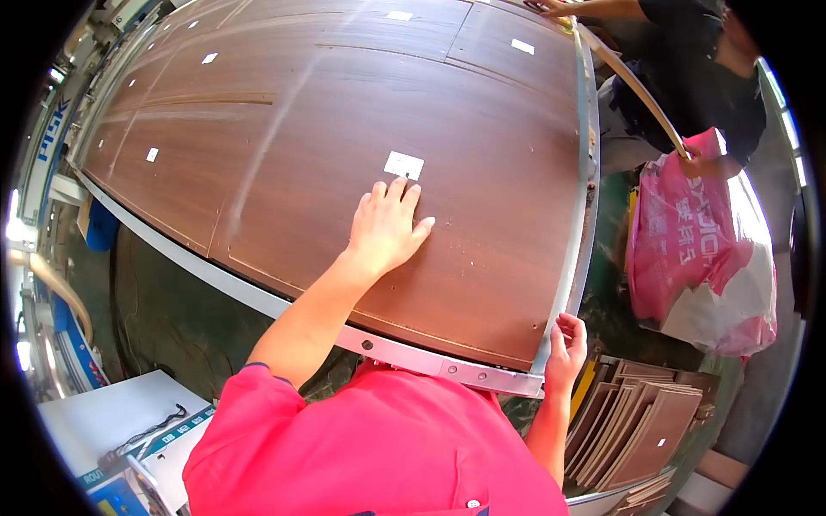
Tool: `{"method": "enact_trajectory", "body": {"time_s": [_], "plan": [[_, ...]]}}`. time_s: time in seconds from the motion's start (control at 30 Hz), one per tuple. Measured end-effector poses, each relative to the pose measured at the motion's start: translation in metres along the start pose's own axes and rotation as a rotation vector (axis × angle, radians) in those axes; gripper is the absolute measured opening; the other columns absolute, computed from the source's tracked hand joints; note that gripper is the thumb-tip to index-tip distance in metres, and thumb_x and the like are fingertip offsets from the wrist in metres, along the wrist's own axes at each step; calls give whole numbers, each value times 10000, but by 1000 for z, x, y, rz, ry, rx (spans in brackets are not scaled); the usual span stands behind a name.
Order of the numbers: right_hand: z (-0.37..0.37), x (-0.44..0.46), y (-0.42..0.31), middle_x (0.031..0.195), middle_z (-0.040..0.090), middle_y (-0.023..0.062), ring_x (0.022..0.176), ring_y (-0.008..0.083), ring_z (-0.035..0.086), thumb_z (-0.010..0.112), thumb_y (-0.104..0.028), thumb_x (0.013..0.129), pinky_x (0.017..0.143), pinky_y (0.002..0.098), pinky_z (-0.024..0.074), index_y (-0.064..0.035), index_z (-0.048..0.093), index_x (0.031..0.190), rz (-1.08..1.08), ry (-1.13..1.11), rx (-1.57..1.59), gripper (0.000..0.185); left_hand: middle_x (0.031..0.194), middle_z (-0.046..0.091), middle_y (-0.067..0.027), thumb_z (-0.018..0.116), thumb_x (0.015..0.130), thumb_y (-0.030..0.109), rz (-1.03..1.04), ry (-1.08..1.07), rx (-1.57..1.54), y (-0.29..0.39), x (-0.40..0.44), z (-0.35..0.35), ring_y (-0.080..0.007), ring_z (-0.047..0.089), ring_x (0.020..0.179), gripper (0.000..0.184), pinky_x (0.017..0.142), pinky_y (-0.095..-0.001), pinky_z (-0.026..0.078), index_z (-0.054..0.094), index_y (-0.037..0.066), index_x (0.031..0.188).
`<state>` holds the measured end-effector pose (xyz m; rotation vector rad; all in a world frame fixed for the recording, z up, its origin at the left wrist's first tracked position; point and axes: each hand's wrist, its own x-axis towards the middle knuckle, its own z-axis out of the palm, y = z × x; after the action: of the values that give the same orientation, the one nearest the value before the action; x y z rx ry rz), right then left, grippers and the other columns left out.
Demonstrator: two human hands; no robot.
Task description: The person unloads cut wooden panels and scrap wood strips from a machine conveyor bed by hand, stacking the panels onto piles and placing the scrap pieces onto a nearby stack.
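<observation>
My left hand (387, 228) lies palm down on a large brown wood-grain panel (482, 206), fingers spread. Its fingertips reach the lower edge of a white label (404, 165) stuck on the panel. Beside the near right corner of the metal-framed table, my right hand (566, 348) hovers at the frame edge (561, 292). Its fingers are loosely curled, with a gap to the thumb and nothing visible in them. Cut lines divide the brown sheet into several pieces, some bearing small white labels.
Brown panels (650, 430) stand stacked at lower right. A pink and white sack (688, 258) is on the right, near another person (697, 77) in dark clothes, by a curved pale strip (637, 86). At lower left is a white surface (120, 421) with a black cable.
</observation>
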<state>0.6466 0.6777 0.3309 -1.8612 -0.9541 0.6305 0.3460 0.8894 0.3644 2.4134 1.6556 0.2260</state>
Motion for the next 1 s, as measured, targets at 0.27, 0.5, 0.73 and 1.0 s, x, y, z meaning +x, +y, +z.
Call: {"method": "enact_trajectory", "body": {"time_s": [0.27, 0.5, 0.73, 1.0], "plan": [[13, 13, -10, 959, 604, 65, 866, 157, 585, 597, 10, 865, 791, 296, 479, 6, 613, 1081, -1, -73, -74, 217, 1419, 489, -154, 625, 892, 372, 4, 98, -20, 0, 5, 10, -310, 503, 1054, 530, 968, -430, 427, 564, 40, 1301], [19, 12, -10, 980, 544, 61, 846, 146, 568, 600, 40, 846, 759, 275, 495, 4, 604, 1084, 7, -90, -41, 241, 1412, 496, -137, 633, 886, 369, 22, 107, -63, 5, 1, 7, -306, 497, 1062, 525, 948, -425, 428, 569, 41, 1290], [22, 11, -17, 994, 531, 70, 856, 158, 560, 610, 51, 825, 762, 281, 492, 8, 596, 1089, 3, -91, -110, 267, 1423, 484, -123, 642, 870, 365, 3, 101, -73, 6, 1, 9, -301, 481, 1074, 534, 960, -430, 416, 570, 41, 1288], [24, 11, -21, 1012, 527, 73, 869, 159, 546, 611, 55, 823, 778, 284, 479, 6, 593, 1094, 7, -91, -119, 277, 1434, 465, -110, 644, 865, 360, 7, 136, -63, 6, 2, 14, -304, 475, 1074, 525, 962, -433, 412, 573, 49, 1282]]}}
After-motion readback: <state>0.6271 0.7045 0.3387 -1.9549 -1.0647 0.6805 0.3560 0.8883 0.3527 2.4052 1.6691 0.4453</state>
